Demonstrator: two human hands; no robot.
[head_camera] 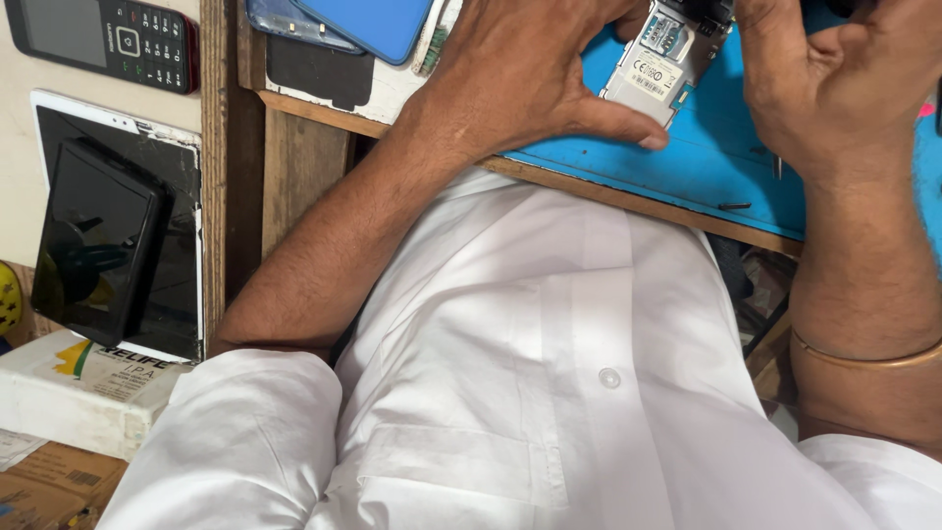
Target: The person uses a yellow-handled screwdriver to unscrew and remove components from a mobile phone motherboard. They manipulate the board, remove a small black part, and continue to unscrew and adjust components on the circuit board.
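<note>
White buttoned shirt (549,393), rolled sleeves, thin gold bangle (863,358) on right wrist

Wooden workbench under even light

A blue mat (687,162) is laid on the wooden bench edge (324,108); a pale side shelf (15,167) is seen far left.

Single head cam, looks steeply down & close over own chest at blue mat (687,162) on bench edge; no 2nd view to share

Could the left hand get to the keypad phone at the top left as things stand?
Probably yes. The left hand rests on the opened phone on the blue mat; the keypad phone lies face up with nothing on it, beyond the wooden edge.
</note>
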